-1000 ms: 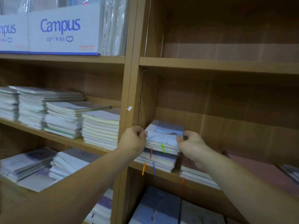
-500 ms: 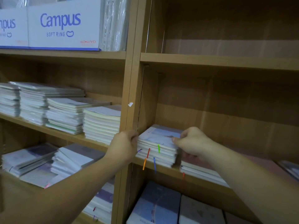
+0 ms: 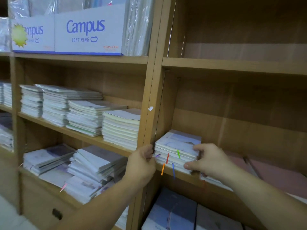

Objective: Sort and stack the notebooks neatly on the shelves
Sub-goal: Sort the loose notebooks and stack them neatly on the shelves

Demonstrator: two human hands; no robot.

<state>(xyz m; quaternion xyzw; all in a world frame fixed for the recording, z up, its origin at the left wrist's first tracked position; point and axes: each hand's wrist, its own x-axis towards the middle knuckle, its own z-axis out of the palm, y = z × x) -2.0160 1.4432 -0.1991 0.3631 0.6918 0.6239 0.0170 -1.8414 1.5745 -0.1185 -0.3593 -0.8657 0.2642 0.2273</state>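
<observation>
A stack of pale blue notebooks [image 3: 178,146] with coloured ribbon markers lies on the right bay's middle shelf [image 3: 181,175], tight against the upright post. My left hand [image 3: 142,161] curls around the stack's left edge beside the post. My right hand [image 3: 205,161] grips the stack's right edge, thumb low at the front and fingers on top. The stack rests flat on the shelf.
Pink notebooks [image 3: 272,173] lie to the right on the same shelf. The left bay holds several white stacks [image 3: 119,128] and untidy blue piles [image 3: 93,170] below. Campus boxes [image 3: 88,34] stand on top. More blue notebooks [image 3: 172,211] lie on the lower right shelf.
The upper part of the stack, lifted and tilted a second ago, has come down flat on the rest. Both hands have stayed at its edges, squaring it against the post.
</observation>
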